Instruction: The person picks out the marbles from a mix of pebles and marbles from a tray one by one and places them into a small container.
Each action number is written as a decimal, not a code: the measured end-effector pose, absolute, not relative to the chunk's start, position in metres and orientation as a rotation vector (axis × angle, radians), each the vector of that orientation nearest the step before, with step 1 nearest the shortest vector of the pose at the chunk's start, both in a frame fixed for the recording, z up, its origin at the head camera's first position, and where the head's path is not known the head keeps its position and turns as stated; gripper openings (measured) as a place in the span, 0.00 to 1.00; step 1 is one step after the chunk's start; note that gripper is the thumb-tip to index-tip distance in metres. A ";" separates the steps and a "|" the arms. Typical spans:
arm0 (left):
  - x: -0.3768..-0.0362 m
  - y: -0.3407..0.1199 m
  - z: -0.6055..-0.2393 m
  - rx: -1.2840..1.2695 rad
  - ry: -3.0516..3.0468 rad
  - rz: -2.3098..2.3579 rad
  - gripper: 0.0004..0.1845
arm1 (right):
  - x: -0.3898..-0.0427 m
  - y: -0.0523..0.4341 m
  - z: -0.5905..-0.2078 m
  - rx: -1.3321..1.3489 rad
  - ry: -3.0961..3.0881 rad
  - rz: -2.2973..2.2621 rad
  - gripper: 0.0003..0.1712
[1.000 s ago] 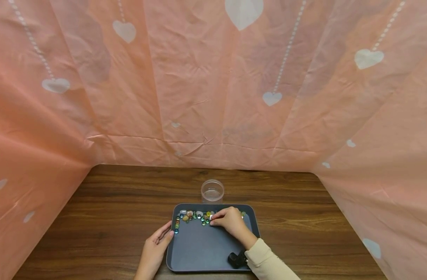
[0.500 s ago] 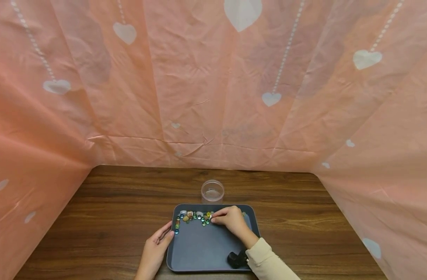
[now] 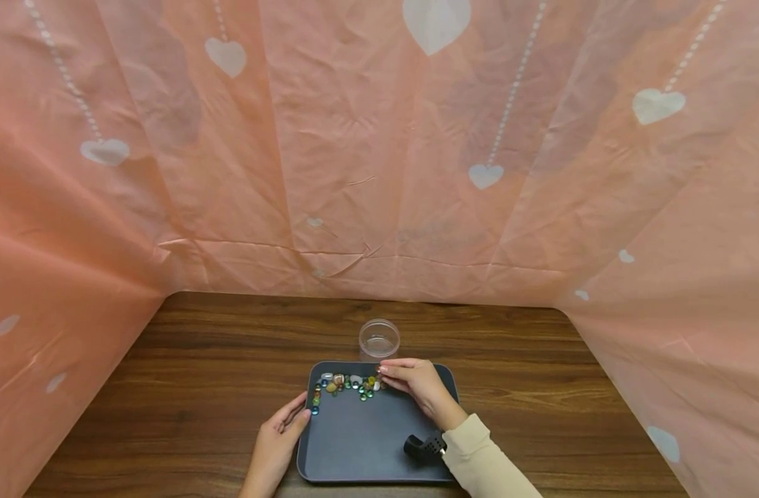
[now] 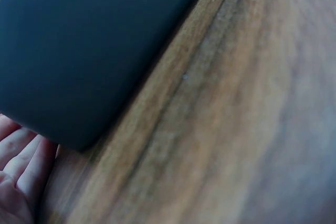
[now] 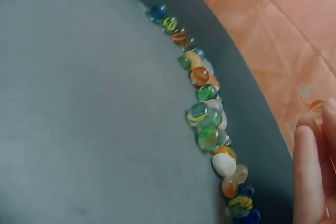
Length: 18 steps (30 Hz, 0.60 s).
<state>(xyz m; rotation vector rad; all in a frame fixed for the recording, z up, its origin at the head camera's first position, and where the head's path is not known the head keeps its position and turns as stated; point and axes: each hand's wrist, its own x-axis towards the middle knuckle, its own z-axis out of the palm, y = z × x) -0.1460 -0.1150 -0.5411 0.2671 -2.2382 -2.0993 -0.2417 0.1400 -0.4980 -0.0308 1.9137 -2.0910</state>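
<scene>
Left hand (image 3: 278, 439) lies flat on the wood-grain table (image 3: 186, 387), fingers straight and relaxed, tips pressed against the left rim of the tray (image 3: 367, 443). It holds nothing. The left wrist view confirms it: pale fingers (image 4: 21, 156) sit right at the tray's rounded corner, matte dark plastic against streaky brown veneer.

The tray itself is a smooth, dark grey rectangle with rounded corners and a low raised lip. Between the two hands, strung along its far edge and curling down the left side toward the left fingertips, runs a line of glass marbles (image 3: 345, 384). From the right wrist camera these marbles (image 5: 207, 116) are glossy and round, clear glass with green, orange, blue and yellow swirls, plus one opaque white one, all nudged up against the lip.

Right hand (image 3: 417, 384) hovers over the tray's far right part, fingers curled together, tips pinched just past the end of the marble row. In the right wrist view a small orange-tinted marble seems to sit at the fingertips (image 5: 310, 171), but it is blurred, so the grip is not certain. A cream sleeve (image 3: 485, 460) covers that forearm.

Just beyond the right fingertips stands a small clear plastic jar (image 3: 379, 339), round and open-topped, touching the tray's far edge.
</scene>
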 end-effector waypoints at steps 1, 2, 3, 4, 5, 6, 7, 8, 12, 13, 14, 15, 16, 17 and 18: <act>-0.146 -0.115 -0.541 0.267 -2.238 -2.099 0.25 | -0.242 0.140 -0.498 -0.028 1.875 -2.117 0.20; -0.146 -0.115 -0.541 0.266 -2.239 -2.098 0.25 | -0.243 0.141 -0.497 -0.029 1.842 -2.138 0.20; -0.146 -0.115 -0.541 0.265 -2.239 -2.097 0.25 | -0.244 0.141 -0.497 -0.022 1.813 -2.155 0.20; -0.146 -0.115 -0.541 0.264 -2.240 -2.098 0.25 | -0.244 0.142 -0.497 -0.018 1.786 -2.173 0.20; -0.146 -0.115 -0.541 0.264 -2.243 -2.098 0.25 | -0.245 0.142 -0.496 -0.005 1.755 -2.190 0.20; -0.146 -0.115 -0.541 0.263 -2.245 -2.098 0.26 | -0.246 0.142 -0.495 0.002 1.732 -2.204 0.20; -0.146 -0.115 -0.541 0.262 -2.244 -2.100 0.26 | -0.246 0.142 -0.495 0.016 1.707 -2.220 0.19; -0.146 -0.115 -0.541 0.261 -2.246 -2.100 0.26 | -0.246 0.143 -0.494 0.025 1.683 -2.235 0.18; -0.147 -0.116 -0.541 0.261 -2.246 -2.105 0.26 | -0.248 0.144 -0.490 0.041 1.623 -2.268 0.16; -0.147 -0.116 -0.542 0.263 -2.245 -2.107 0.26 | -0.248 0.144 -0.489 0.040 1.615 -2.273 0.16; -0.147 -0.116 -0.542 0.264 -2.247 -2.106 0.26 | -0.248 0.144 -0.489 0.036 1.611 -2.276 0.16; -0.147 -0.116 -0.542 0.267 -2.247 -2.106 0.26 | -0.249 0.144 -0.488 0.035 1.611 -2.277 0.17; -0.146 -0.116 -0.542 0.270 -2.252 -2.103 0.27 | -0.250 0.144 -0.488 0.034 1.613 -2.277 0.19; -0.146 -0.116 -0.542 0.272 -2.252 -2.102 0.27 | -0.251 0.144 -0.487 0.036 1.617 -2.281 0.19; -0.146 -0.116 -0.542 0.273 -2.252 -2.102 0.27 | -0.252 0.144 -0.487 0.036 1.625 -2.284 0.20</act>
